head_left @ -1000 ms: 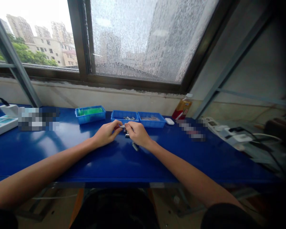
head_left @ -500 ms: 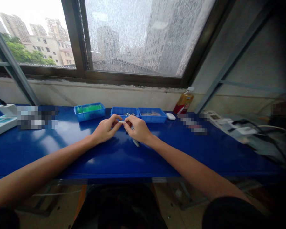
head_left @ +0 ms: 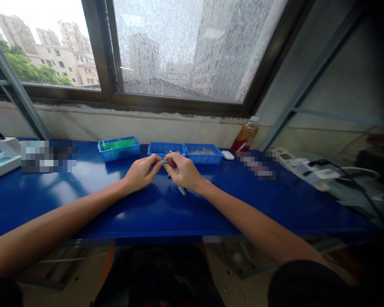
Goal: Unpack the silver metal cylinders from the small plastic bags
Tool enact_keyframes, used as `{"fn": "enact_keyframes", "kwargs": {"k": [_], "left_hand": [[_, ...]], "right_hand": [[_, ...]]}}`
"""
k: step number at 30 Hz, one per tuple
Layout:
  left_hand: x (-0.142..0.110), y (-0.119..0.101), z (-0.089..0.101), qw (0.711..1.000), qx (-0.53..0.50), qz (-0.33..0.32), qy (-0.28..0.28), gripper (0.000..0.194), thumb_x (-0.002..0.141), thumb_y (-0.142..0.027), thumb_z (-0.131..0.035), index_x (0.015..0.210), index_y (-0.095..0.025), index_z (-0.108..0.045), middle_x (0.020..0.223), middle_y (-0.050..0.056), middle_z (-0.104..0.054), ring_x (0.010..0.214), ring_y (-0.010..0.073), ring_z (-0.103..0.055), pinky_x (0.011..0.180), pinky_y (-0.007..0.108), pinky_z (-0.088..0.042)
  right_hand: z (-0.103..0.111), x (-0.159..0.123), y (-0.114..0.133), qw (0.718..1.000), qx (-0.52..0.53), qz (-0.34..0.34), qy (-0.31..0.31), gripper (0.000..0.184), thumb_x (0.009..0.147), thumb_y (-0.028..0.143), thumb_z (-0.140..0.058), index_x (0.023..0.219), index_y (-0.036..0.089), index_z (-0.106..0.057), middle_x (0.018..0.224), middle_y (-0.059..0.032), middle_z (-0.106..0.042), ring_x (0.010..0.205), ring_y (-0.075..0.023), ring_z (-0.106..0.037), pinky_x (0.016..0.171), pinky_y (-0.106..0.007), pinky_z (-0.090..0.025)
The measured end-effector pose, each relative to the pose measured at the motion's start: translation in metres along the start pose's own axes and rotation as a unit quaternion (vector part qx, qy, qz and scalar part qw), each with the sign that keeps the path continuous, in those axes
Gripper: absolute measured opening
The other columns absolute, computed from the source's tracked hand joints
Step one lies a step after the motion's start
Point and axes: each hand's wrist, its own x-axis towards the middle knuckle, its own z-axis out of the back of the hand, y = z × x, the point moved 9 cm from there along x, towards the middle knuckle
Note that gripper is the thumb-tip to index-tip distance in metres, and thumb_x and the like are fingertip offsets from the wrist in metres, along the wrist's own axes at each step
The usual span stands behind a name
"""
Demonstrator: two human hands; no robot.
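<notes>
My left hand (head_left: 143, 172) and my right hand (head_left: 183, 171) meet over the middle of the blue table (head_left: 141, 213). Between their fingertips they pinch a small silvery metal piece (head_left: 163, 161), one end in each hand. It is too small to tell its exact kind. Beneath and beside my right hand, several similar metal pieces (head_left: 181, 190) lie on the table, partly hidden by that hand. Just behind the hands stands a blue bin (head_left: 156, 147) with some metal pieces at its right side.
A second blue bin (head_left: 205, 158) with small parts adjoins it. Farther left, another bin (head_left: 121, 153) holds green material. A white case (head_left: 228, 155) and a drink bottle (head_left: 245, 135) stand to the right. Power strips (head_left: 3, 164) lie at the left; cables (head_left: 348, 168) run at the right.
The small metal piece shows a little more between the fingertips, which have shifted slightly. The whole view has moved a little; both hands otherwise keep their place.
</notes>
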Motion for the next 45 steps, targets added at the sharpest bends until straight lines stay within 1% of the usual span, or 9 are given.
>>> {"fn": "enact_keyframes", "kwargs": {"k": [3, 8, 20, 26, 30, 35, 39, 43, 45], "left_hand": [[0.001, 0.0, 0.0, 1.0, 0.0, 0.008, 0.008, 0.021, 0.089, -0.03, -0.039, 0.087, -0.015, -0.054, 0.068, 0.001, -0.058, 0.06, 0.0118, -0.054, 0.057, 0.022, -0.039], [0.0, 0.003, -0.003, 1.0, -0.014, 0.01, 0.012, 0.02, 0.088, -0.028, -0.04, 0.095, -0.015, -0.053, 0.064, -0.001, -0.056, 0.056, 0.0107, -0.052, 0.054, 0.021, -0.038], [0.0, 0.003, -0.006, 1.0, -0.009, -0.007, 0.015, 0.018, 0.088, -0.028, -0.042, 0.098, -0.016, -0.051, 0.067, 0.0, -0.057, 0.058, 0.0111, -0.054, 0.056, 0.021, -0.041], [0.001, 0.005, -0.003, 1.0, 0.0, 0.007, 0.01, 0.02, 0.089, -0.028, -0.039, 0.095, -0.015, -0.052, 0.069, 0.001, -0.059, 0.059, 0.0119, -0.054, 0.055, 0.022, -0.04], [0.001, 0.005, -0.004, 1.0, 0.004, 0.005, 0.015, 0.021, 0.09, -0.03, -0.037, 0.091, -0.016, -0.053, 0.068, 0.001, -0.059, 0.058, 0.0119, -0.054, 0.055, 0.022, -0.039], [0.0, 0.006, -0.004, 1.0, -0.013, 0.006, 0.006, 0.025, 0.088, -0.031, -0.041, 0.107, -0.016, -0.047, 0.076, 0.003, -0.062, 0.064, 0.0132, -0.057, 0.06, 0.024, -0.043], [-0.001, 0.004, -0.005, 1.0, -0.002, -0.004, 0.006, 0.023, 0.087, -0.031, -0.042, 0.104, -0.018, -0.05, 0.075, 0.002, -0.061, 0.066, 0.0137, -0.058, 0.062, 0.025, -0.044], [0.0, 0.006, -0.003, 1.0, 0.014, 0.013, -0.003, 0.021, 0.088, -0.03, -0.041, 0.098, -0.016, -0.053, 0.073, 0.002, -0.061, 0.062, 0.0132, -0.057, 0.059, 0.023, -0.042], [0.001, 0.007, -0.004, 1.0, 0.008, 0.015, 0.004, 0.022, 0.089, -0.03, -0.039, 0.095, -0.016, -0.054, 0.074, 0.003, -0.062, 0.062, 0.013, -0.057, 0.058, 0.023, -0.041]], "right_hand": [[-0.001, 0.0, 0.0, 1.0, -0.015, 0.004, 0.004, 0.013, 0.086, 0.027, -0.045, 0.088, 0.017, -0.053, 0.072, -0.0016, -0.055, 0.065, -0.0123, -0.051, 0.062, -0.024, -0.04], [-0.003, -0.001, -0.002, 0.999, -0.033, -0.001, 0.011, 0.017, 0.088, 0.028, -0.043, 0.083, 0.017, -0.054, 0.073, -0.0027, -0.057, 0.066, -0.0131, -0.052, 0.062, -0.025, -0.04], [-0.006, -0.002, -0.008, 0.999, -0.026, -0.016, 0.013, 0.015, 0.087, 0.028, -0.044, 0.085, 0.017, -0.053, 0.074, -0.0025, -0.057, 0.065, -0.0128, -0.052, 0.061, -0.025, -0.04], [-0.004, -0.002, -0.008, 1.0, -0.021, -0.018, 0.005, 0.018, 0.081, 0.027, -0.053, 0.097, 0.018, -0.049, 0.074, -0.0002, -0.054, 0.065, -0.0125, -0.051, 0.062, -0.024, -0.04], [-0.003, -0.002, -0.004, 0.999, -0.035, -0.003, 0.006, 0.01, 0.084, 0.027, -0.048, 0.088, 0.018, -0.052, 0.075, -0.0014, -0.054, 0.067, -0.0126, -0.051, 0.064, -0.024, -0.039], [-0.001, 0.0, -0.009, 0.999, -0.043, -0.019, -0.004, 0.021, 0.089, 0.029, -0.04, 0.078, 0.018, -0.054, 0.074, -0.0032, -0.056, 0.07, -0.014, -0.052, 0.067, -0.025, -0.039], [-0.005, 0.001, -0.013, 0.999, -0.03, -0.026, 0.012, 0.028, 0.091, 0.029, -0.036, 0.07, 0.017, -0.052, 0.069, -0.0025, -0.055, 0.065, -0.0131, -0.052, 0.063, -0.025, -0.038], [-0.007, -0.002, -0.013, 0.999, -0.012, -0.044, 0.019, 0.016, 0.086, 0.032, -0.045, 0.091, 0.018, -0.052, 0.069, 0.0002, -0.055, 0.062, -0.0124, -0.051, 0.059, -0.024, -0.038], [-0.007, -0.003, -0.008, 0.999, -0.01, -0.034, 0.019, 0.021, 0.083, 0.03, -0.051, 0.1, 0.018, -0.05, 0.072, 0.0005, -0.055, 0.064, -0.0125, -0.051, 0.06, -0.023, -0.038]]}}
